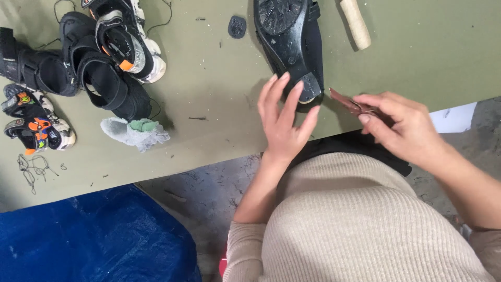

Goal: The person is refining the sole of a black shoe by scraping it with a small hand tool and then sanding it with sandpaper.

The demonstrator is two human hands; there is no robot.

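one black shoe point(292, 42) lies sole-up on the green table point(219, 78). the left hand point(284, 122) hovers by its heel, fingers spread, holding nothing — the right hand point(404, 128) pinches one reddish-brown scrap point(348, 103) just beside it. four sandals point(78, 62) sit far left.

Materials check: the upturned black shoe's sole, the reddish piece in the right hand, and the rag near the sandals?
Shoe sole: looks like moulded black rubber or plastic, matte and scuffed, with a raised tread pattern. Reddish-brown piece pinched in the right hand: thin and flat, possibly leather or abrasive sheet; too small to tell. Rag: soft woven or knit cloth, grey with a green patch, crumpled and fuzzy. Left hand touches the shoe's heel.
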